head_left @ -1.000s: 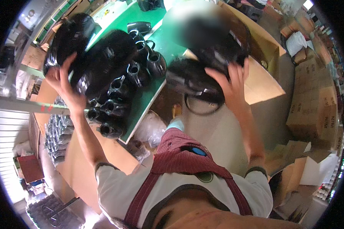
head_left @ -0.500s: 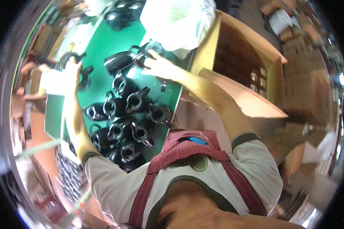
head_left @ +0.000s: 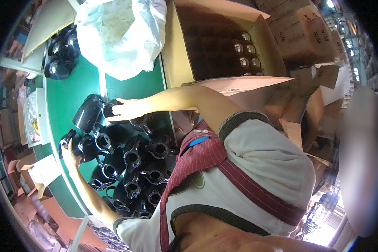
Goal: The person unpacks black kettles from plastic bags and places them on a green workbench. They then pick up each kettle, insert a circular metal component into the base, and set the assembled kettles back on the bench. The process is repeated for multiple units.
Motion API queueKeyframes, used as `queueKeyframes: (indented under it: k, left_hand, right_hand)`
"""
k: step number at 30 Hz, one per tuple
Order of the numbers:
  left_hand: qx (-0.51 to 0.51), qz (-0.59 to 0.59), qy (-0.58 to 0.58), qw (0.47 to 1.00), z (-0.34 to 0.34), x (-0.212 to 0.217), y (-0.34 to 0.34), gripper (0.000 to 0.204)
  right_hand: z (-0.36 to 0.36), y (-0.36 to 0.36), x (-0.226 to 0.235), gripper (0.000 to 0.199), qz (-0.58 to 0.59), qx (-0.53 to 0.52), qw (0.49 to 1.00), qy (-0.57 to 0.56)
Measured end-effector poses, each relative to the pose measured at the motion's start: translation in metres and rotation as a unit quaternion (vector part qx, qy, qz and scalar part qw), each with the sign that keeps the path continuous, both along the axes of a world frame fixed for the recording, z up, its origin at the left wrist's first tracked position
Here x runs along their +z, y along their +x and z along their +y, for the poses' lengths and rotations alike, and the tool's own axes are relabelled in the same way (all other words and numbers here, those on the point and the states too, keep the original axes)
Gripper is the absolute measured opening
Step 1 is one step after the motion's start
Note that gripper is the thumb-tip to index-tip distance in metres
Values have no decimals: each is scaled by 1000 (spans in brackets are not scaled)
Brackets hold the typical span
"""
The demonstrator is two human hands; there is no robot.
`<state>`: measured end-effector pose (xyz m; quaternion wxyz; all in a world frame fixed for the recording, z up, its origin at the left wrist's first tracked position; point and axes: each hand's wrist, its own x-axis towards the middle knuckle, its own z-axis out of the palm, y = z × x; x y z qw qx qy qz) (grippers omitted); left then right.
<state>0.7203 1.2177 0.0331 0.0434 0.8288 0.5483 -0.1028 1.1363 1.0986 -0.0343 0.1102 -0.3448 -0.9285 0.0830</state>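
Note:
Glossy black jugs with handles and spouted collars crowd the green table in front of me. My left hand (head_left: 71,156) is at the table's left edge, its fingers curled on the collar of a black jug (head_left: 87,148). Farther in, my right hand (head_left: 130,110) reaches across from the right, palm down, its fingers round the neck of a larger black jug (head_left: 87,115) that lies tilted with its base toward the far left. Several upright jugs (head_left: 132,158) stand packed between my forearms and chest, mouths up. The right palm's underside is hidden.
A white plastic bag (head_left: 153,50) stands open at the table's far side. Right of it is an open carton (head_left: 176,63) with dividers and several shiny round tops. More black rounded vessels (head_left: 56,67) sit at the far left. Stacked cartons (head_left: 308,31) rise behind at right.
My view has swung, so the bag and carton now lie farther left. My right hand stays at a jug's neck, and my left hand remains on a jug by the table's left edge.

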Motion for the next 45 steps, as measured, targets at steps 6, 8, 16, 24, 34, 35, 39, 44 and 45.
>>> queueKeyframes:
  k: [6,8,16,24,34,35,39,44,45]
  left_hand:
    - [72,-75,-5,995,7,-30,-34,72]
    - [67,-66,33,995,-8,-23,-57,58]
    - [106,-408,207,883,-50,62,213,37]
    - [-131,-326,200,915,-43,118,421,23]
    - [224,-140,145,954,164,-17,500,60]
    - [231,-200,92,948,163,-15,528,77]
    - [148,-233,92,957,170,-18,523,75]
    - [35,-395,116,911,184,-39,494,47]
    - [29,-349,100,931,180,-25,492,43]
  right_hand:
    - [-39,56,147,47,-2,36,997,-61]
    - [-66,145,208,36,228,-27,968,-97]
    - [-210,613,12,40,-23,-652,744,-142]
    - [-210,610,-69,26,-45,-728,621,-288]
    - [-214,605,-55,65,-184,-659,683,-253]
    - [-234,608,-36,71,-175,-686,669,-226]
    - [-238,553,85,84,-147,-731,661,-89]
    - [-248,497,134,67,345,-723,598,23]
    - [-234,465,162,68,386,-742,546,-38]
